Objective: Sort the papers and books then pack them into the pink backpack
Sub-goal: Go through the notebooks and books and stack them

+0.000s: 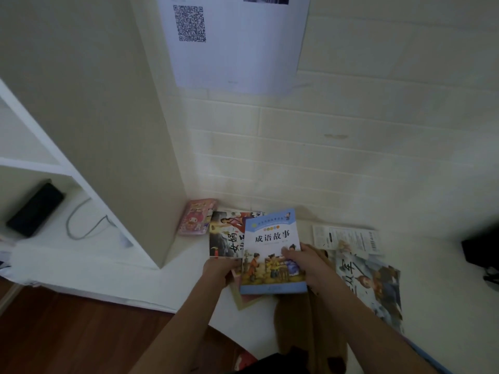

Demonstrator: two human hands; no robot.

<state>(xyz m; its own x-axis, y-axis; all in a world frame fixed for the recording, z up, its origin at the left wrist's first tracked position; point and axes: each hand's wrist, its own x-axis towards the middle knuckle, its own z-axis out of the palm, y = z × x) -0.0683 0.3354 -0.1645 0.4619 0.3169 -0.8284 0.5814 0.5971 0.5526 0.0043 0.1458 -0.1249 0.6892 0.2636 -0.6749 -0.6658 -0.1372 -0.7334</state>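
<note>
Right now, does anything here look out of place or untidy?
Yes. The books are scattered, not stacked: a pink book leans against the cabinet corner, and a large picture book lies askew, overlapping a printed sheet. Both hands hold a blue book over another one.

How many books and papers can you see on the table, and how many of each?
Books: 5 - blue book in both hands, dark picture book, pink book, tan book underneath, picture book on the right.
Printed papers: 1 - white sheet.
Total: 6
</note>
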